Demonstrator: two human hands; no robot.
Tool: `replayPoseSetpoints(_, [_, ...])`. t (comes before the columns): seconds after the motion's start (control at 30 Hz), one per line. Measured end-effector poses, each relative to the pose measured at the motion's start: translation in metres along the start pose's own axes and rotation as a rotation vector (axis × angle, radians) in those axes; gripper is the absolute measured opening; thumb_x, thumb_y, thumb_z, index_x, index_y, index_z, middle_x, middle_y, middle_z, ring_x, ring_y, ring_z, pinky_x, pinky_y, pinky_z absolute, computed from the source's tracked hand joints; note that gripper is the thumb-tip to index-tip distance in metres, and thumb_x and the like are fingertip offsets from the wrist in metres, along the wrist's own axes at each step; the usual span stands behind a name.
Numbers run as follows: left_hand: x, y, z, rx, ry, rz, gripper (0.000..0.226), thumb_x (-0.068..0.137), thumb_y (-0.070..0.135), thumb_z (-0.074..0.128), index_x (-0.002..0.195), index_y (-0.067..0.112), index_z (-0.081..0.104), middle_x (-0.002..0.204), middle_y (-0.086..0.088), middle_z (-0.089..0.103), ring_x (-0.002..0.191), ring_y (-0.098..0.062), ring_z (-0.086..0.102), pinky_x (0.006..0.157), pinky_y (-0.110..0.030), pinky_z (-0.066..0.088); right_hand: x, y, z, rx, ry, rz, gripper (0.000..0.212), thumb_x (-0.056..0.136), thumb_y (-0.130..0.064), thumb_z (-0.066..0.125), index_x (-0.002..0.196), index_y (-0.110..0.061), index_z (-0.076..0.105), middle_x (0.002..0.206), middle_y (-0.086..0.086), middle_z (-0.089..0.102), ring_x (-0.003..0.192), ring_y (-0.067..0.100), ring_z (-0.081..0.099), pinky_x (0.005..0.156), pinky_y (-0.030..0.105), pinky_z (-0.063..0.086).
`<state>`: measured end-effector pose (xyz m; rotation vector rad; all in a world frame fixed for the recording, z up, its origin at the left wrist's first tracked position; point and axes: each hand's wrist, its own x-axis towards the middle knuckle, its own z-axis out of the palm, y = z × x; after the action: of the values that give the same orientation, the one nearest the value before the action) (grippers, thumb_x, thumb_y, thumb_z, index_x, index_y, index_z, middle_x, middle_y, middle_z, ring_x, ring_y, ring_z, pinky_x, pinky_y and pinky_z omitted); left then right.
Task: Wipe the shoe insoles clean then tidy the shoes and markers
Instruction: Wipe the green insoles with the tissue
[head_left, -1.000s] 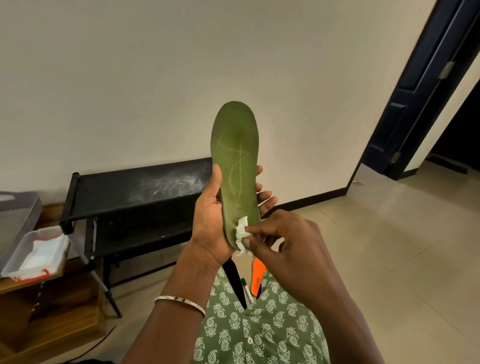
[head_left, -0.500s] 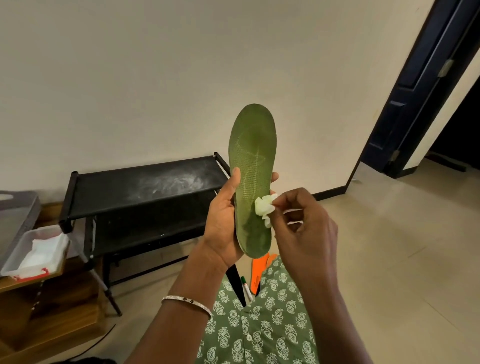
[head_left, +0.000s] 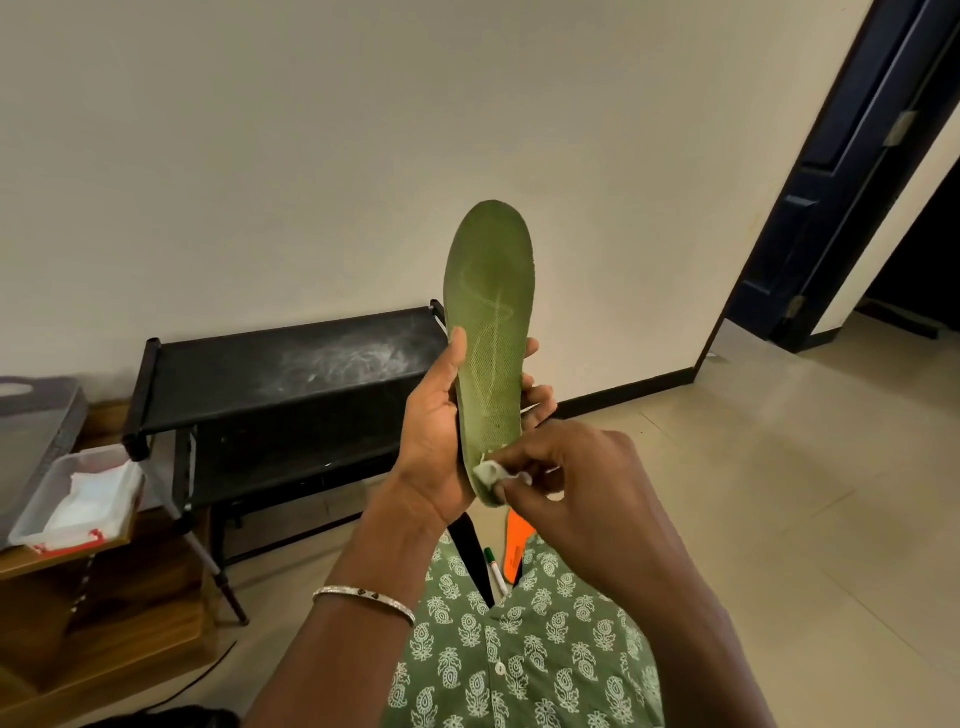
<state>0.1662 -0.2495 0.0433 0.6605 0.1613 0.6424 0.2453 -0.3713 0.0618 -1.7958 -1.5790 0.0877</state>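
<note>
A green insole (head_left: 491, 312) with faint pale scribble marks stands upright in front of me, toe end up. My left hand (head_left: 441, 431) grips its lower half, thumb on the left edge and fingers behind. My right hand (head_left: 576, 488) pinches a small white wad of tissue (head_left: 488, 472) and presses it against the heel end of the insole. Below my hands, on the floor, lie an orange insole (head_left: 517, 545), a green-capped marker (head_left: 494, 566) and a dark insole (head_left: 475, 556), partly hidden by my shirt.
A black two-tier shoe rack (head_left: 291, 374) with dusty white smears stands against the wall. At the left, a white tray (head_left: 78, 499) with tissues sits on a wooden shelf (head_left: 104, 597). A dark door (head_left: 852, 171) stands open at the right, tiled floor (head_left: 805, 493) beyond.
My right hand has moved the tissue from the insole's middle right edge down to the heel end. The insole has stayed upright in my left hand.
</note>
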Motion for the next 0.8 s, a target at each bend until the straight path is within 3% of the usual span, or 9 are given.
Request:
replayPoseSetpoints(0.1, [0.002, 0.001, -0.002, -0.032, -0.013, 0.009, 0.078, 0.094, 0.060, 0.050, 0.139, -0.004, 0.052, 0.097, -0.013, 0.057, 0.100, -0.029, 0.058, 0.115, -0.053, 0.036, -0.003, -0.001, -0.005, 0.061, -0.040, 0.007, 0.009, 0.081, -0.029, 0.079, 0.090, -0.031, 0.080, 0.077, -0.019, 0.069, 0.074, 0.002, 0.064, 0.066, 0.031, 0.055])
replayPoseSetpoints(0.17, [0.001, 0.002, 0.001, -0.033, -0.023, -0.003, 0.079, 0.093, 0.061, 0.048, 0.140, -0.002, 0.051, 0.097, -0.012, 0.057, 0.099, -0.027, 0.058, 0.115, -0.051, 0.037, 0.000, 0.000, 0.000, 0.067, 0.110, 0.029, 0.009, 0.080, -0.024, 0.080, 0.087, -0.029, 0.079, 0.077, -0.018, 0.070, 0.072, 0.001, 0.065, 0.066, 0.027, 0.055])
replayPoseSetpoints(0.3, [-0.002, -0.002, 0.009, 0.009, -0.022, -0.020, 0.073, 0.091, 0.062, 0.047, 0.131, 0.002, 0.062, 0.106, -0.013, 0.059, 0.094, -0.025, 0.059, 0.096, -0.045, 0.048, 0.011, 0.001, 0.015, 0.029, 0.413, 0.007, 0.011, 0.081, -0.015, 0.079, 0.088, -0.018, 0.071, 0.084, -0.010, 0.068, 0.072, 0.004, 0.064, 0.065, 0.026, 0.055])
replayPoseSetpoints(0.37, [-0.003, 0.000, 0.008, 0.007, -0.015, -0.027, 0.076, 0.092, 0.063, 0.046, 0.135, 0.002, 0.058, 0.104, -0.012, 0.058, 0.091, -0.023, 0.060, 0.089, -0.044, 0.052, 0.011, 0.002, 0.014, 0.040, 0.371, -0.025, 0.010, 0.081, -0.013, 0.078, 0.088, -0.018, 0.073, 0.085, -0.011, 0.069, 0.073, 0.004, 0.064, 0.066, 0.026, 0.056])
replayPoseSetpoints(0.43, [-0.004, 0.002, 0.004, -0.013, -0.014, -0.027, 0.079, 0.093, 0.063, 0.046, 0.141, 0.001, 0.052, 0.099, -0.012, 0.056, 0.093, -0.024, 0.061, 0.089, -0.044, 0.055, 0.008, 0.003, 0.006, 0.051, 0.207, -0.015, 0.009, 0.080, -0.015, 0.078, 0.085, -0.023, 0.076, 0.083, -0.015, 0.070, 0.074, 0.002, 0.065, 0.067, 0.024, 0.056])
replayPoseSetpoints(0.5, [-0.003, 0.003, 0.000, -0.017, -0.001, 0.008, 0.080, 0.094, 0.062, 0.048, 0.141, -0.003, 0.051, 0.099, -0.013, 0.056, 0.097, -0.027, 0.060, 0.102, -0.049, 0.049, 0.002, 0.003, -0.005, 0.063, -0.014, 0.015, 0.009, 0.080, -0.018, 0.079, 0.084, -0.026, 0.078, 0.078, -0.017, 0.071, 0.074, 0.001, 0.066, 0.068, 0.025, 0.057])
replayPoseSetpoints(0.57, [-0.003, 0.003, 0.000, -0.024, 0.000, 0.021, 0.080, 0.095, 0.062, 0.048, 0.139, -0.005, 0.052, 0.099, -0.014, 0.056, 0.098, -0.029, 0.060, 0.110, -0.053, 0.042, -0.002, 0.003, -0.011, 0.088, -0.123, 0.013, 0.009, 0.080, -0.017, 0.080, 0.083, -0.026, 0.079, 0.074, -0.017, 0.071, 0.073, 0.001, 0.067, 0.067, 0.027, 0.057])
replayPoseSetpoints(0.67, [-0.003, 0.002, 0.006, -0.009, 0.003, 0.017, 0.081, 0.095, 0.063, 0.044, 0.140, -0.004, 0.051, 0.095, -0.013, 0.056, 0.097, -0.028, 0.059, 0.110, -0.052, 0.043, 0.000, 0.004, -0.007, 0.084, 0.005, -0.025, 0.011, 0.079, -0.016, 0.079, 0.083, -0.026, 0.079, 0.077, -0.017, 0.071, 0.074, 0.001, 0.067, 0.067, 0.028, 0.057])
replayPoseSetpoints(0.8, [-0.005, 0.002, 0.010, -0.004, -0.029, -0.050, 0.081, 0.095, 0.066, 0.041, 0.143, 0.001, 0.049, 0.096, -0.011, 0.056, 0.088, -0.022, 0.059, 0.080, -0.040, 0.058, 0.008, 0.003, 0.012, 0.068, 0.256, -0.083, 0.012, 0.080, -0.010, 0.076, 0.088, -0.020, 0.076, 0.083, -0.012, 0.067, 0.075, 0.006, 0.064, 0.066, 0.030, 0.056])
